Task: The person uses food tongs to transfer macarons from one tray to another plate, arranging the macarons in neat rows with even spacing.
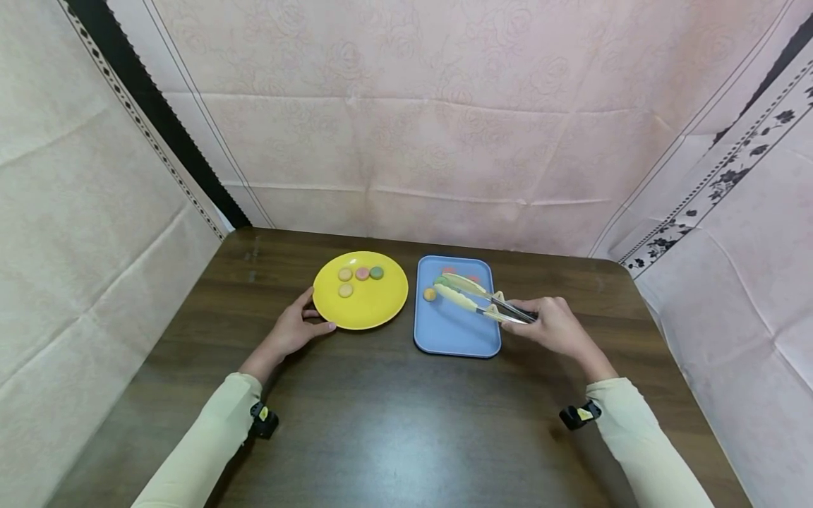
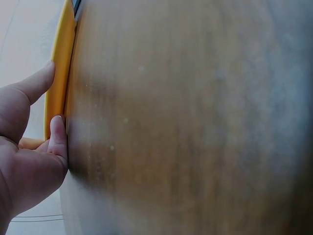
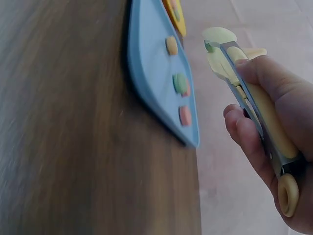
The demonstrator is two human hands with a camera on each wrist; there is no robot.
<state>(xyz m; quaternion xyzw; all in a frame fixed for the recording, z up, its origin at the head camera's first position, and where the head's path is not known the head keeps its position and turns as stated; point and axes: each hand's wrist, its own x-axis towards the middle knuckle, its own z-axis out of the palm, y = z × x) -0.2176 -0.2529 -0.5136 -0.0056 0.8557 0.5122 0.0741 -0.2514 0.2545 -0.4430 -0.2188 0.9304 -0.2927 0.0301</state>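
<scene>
Your right hand grips the tongs over the blue tray, their tips drawn narrow on a green disc. Your left hand rests, thumb and fingers spread, against the near-left rim of the yellow plate, which carries four small discs, one of them pink. The likeliest trouble is that green disc slipping out: it looks smooth, and too light or too uneven a squeeze could let it drop. Swinging the tips low might also nudge the yellow disc on the tray just beside them, and a hard push from your left fingers could slide or tilt the plate. From the head, the tongs hide part of the tray; your right wrist's view shows a second green disc lying there, with pink behind it and another pink disc near the edge. Only your left wrist's view shows fingertips against the plate's side.
</scene>
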